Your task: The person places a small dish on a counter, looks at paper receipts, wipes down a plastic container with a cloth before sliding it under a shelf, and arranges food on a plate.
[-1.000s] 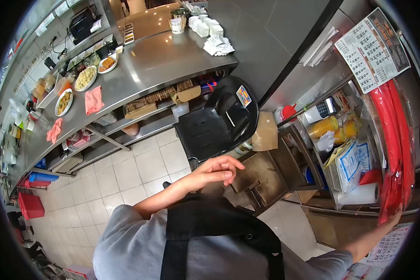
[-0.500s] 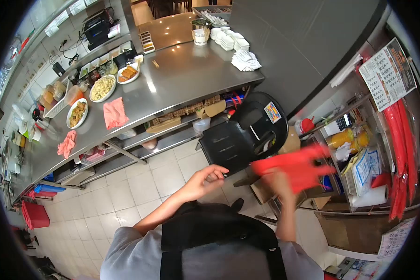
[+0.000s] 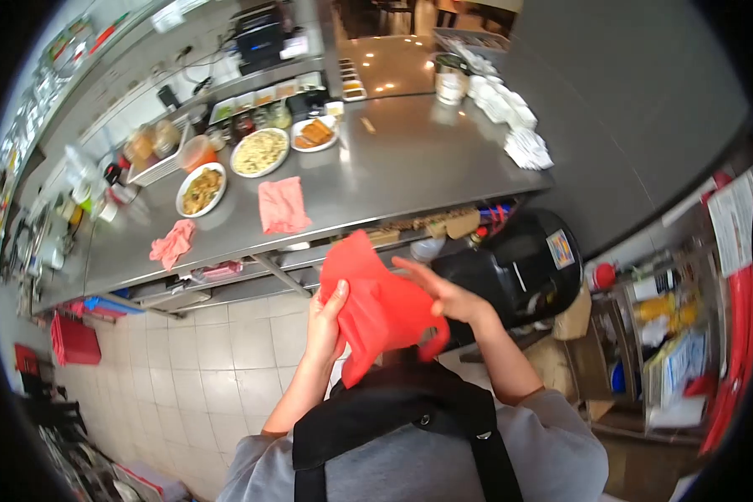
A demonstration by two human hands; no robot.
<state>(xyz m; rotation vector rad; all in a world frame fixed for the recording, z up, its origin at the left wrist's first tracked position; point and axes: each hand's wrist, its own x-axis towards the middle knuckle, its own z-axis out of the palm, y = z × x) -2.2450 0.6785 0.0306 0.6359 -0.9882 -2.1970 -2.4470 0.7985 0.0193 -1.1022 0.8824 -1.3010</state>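
A red plastic bag point(image 3: 375, 305) with handle loops hangs in front of my chest. My left hand point(image 3: 325, 322) grips its left side, thumb pressed on the near face. On the bag's right side is my right hand point(image 3: 452, 297), fingers stretched out and apart, close to the red sheet; whether the fingertips touch it I cannot tell. One loop of the bag dangles below that hand, slightly blurred. Beyond the bag, a folded pink cloth point(image 3: 283, 206) and a crumpled pink cloth point(image 3: 172, 244) lie along the steel counter's front edge.
On the steel counter point(image 3: 410, 180) stand a plate of fried rolls point(image 3: 315, 134), a plate of pale yellow food point(image 3: 260, 152) and a plate of browned food point(image 3: 201, 190). A black chair point(image 3: 510, 272) stands at right, beside shelves point(image 3: 636, 351). More red bags point(image 3: 740, 326) hang far right.
The red bag has come from the right side to the middle, in front of my chest. My left hand has taken hold of it, and my right hand's fingers have spread. The view has turned.
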